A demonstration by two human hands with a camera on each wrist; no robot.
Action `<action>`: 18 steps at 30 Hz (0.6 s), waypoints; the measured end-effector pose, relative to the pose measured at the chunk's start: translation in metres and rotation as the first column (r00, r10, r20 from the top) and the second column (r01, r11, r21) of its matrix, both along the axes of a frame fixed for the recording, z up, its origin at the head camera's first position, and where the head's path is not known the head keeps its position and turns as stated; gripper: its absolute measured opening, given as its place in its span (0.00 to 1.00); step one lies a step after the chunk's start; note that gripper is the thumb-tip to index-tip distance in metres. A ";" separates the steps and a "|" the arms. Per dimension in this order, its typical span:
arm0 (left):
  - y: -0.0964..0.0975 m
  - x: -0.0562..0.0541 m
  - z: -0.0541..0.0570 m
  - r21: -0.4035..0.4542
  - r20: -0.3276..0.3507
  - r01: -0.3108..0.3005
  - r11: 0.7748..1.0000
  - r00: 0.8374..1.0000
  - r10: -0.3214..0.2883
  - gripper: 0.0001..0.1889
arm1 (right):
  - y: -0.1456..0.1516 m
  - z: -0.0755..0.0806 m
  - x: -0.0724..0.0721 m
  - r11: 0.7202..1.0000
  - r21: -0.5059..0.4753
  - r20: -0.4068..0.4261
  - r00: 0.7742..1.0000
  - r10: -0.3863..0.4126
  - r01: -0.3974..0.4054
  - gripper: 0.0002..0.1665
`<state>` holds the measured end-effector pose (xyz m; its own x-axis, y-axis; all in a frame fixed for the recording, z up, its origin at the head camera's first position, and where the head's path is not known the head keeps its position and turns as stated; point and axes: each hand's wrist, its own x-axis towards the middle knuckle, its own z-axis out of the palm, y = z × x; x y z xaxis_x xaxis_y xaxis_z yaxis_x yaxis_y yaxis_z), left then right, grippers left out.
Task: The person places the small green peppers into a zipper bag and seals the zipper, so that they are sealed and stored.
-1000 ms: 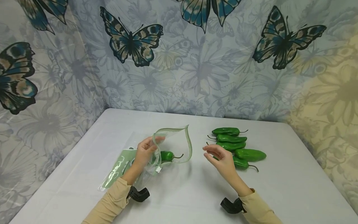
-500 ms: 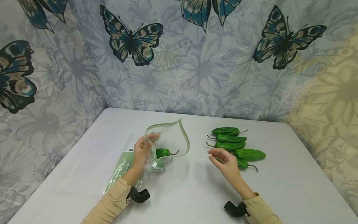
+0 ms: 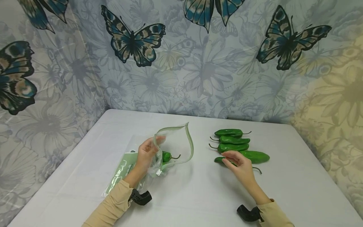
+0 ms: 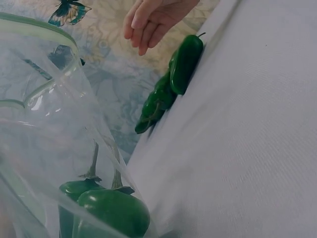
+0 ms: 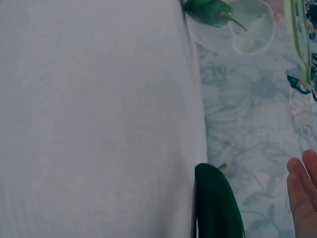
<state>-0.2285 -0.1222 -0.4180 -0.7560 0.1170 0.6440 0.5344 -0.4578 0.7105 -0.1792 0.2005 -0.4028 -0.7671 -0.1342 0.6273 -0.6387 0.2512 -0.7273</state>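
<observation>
My left hand [image 3: 146, 154] holds a clear zip bag [image 3: 192, 146] near its mouth, which gapes toward the right with a green-edged rim. Inside lie two green peppers, one showing its stem [image 3: 166, 156] in the head view; the left wrist view has both, the front pepper [image 4: 114, 213] overlapping the other pepper [image 4: 69, 188]. Over the pepper row on the right hovers my right hand [image 3: 240, 164], fingers lightly bent and nothing between them. It partly hides the nearest pepper [image 3: 219, 160], whose tip and stem show on either side. In the right wrist view fingers [image 5: 299, 193] appear beside a pepper [image 5: 218, 203].
Beyond the right hand lie several more green peppers, among them a plump, lighter pepper [image 3: 256, 156] and a far pepper [image 3: 228, 133]. A green printed sheet or bag panel [image 3: 120, 173] lies under the left forearm. Butterfly-print cloth [image 3: 198, 78] hangs behind the white table [image 3: 195, 195].
My right hand has moved right and slightly down, over the nearest pepper, baring its tip. The left hand with the bag shifted left, then back right, and the bag's mouth swayed with it.
</observation>
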 end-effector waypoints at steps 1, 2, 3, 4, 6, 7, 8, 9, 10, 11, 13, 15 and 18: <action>-0.001 0.000 0.000 -0.006 0.002 0.011 1.000 1.000 -0.011 0.18 | 0.004 -0.003 -0.002 1.000 0.010 -0.003 1.000 -0.003 0.003 0.17; -0.001 0.000 -0.001 -0.012 0.000 0.019 1.000 1.000 -0.019 0.19 | 0.008 -0.005 -0.004 1.000 0.017 -0.010 1.000 -0.005 0.005 0.17; -0.002 0.001 -0.001 -0.021 0.000 0.024 1.000 1.000 -0.024 0.19 | 0.012 -0.008 -0.006 1.000 0.021 -0.021 1.000 -0.009 0.009 0.18; -0.002 0.001 -0.001 -0.027 -0.001 0.029 0.999 1.000 -0.029 0.19 | 0.016 -0.009 -0.007 1.000 0.024 -0.031 0.999 -0.015 0.015 0.18; -0.002 0.001 -0.002 -0.037 -0.005 0.036 0.999 0.999 -0.036 0.18 | 0.024 -0.012 -0.010 0.999 0.030 -0.050 0.998 -0.028 0.029 0.19; -0.002 0.001 -0.002 -0.039 -0.010 0.038 0.999 0.999 -0.038 0.18 | 0.028 -0.012 -0.010 0.999 0.034 -0.055 0.998 -0.037 0.039 0.19; -0.003 0.001 -0.003 -0.038 -0.012 0.041 0.998 0.999 -0.042 0.18 | 0.032 -0.013 -0.010 0.998 0.038 -0.054 0.998 -0.045 0.047 0.19; -0.003 0.001 -0.003 -0.037 -0.013 0.044 0.998 0.999 -0.044 0.18 | 0.035 -0.014 -0.009 0.997 0.045 -0.052 0.997 -0.053 0.055 0.19; -0.003 0.001 -0.003 -0.037 -0.010 0.043 0.998 0.999 -0.043 0.18 | 0.039 -0.015 -0.009 0.996 0.056 -0.048 0.997 -0.060 0.063 0.19; -0.003 0.000 -0.003 -0.037 -0.006 0.043 0.998 0.999 -0.043 0.18 | 0.042 -0.016 -0.008 0.995 0.064 -0.040 0.997 -0.068 0.071 0.19; -0.003 0.000 -0.004 -0.036 -0.006 0.045 0.998 0.999 -0.045 0.18 | 0.048 -0.018 -0.006 0.994 0.074 -0.029 0.996 -0.082 0.084 0.19; -0.002 0.000 -0.003 -0.043 -0.010 0.044 0.998 0.999 -0.044 0.19 | 0.053 -0.020 -0.004 0.993 0.073 -0.028 0.995 -0.091 0.093 0.19; -0.002 -0.001 -0.003 -0.063 -0.021 0.034 0.997 0.999 -0.035 0.19 | 0.058 -0.022 -0.003 0.992 0.064 -0.029 0.994 -0.106 0.108 0.18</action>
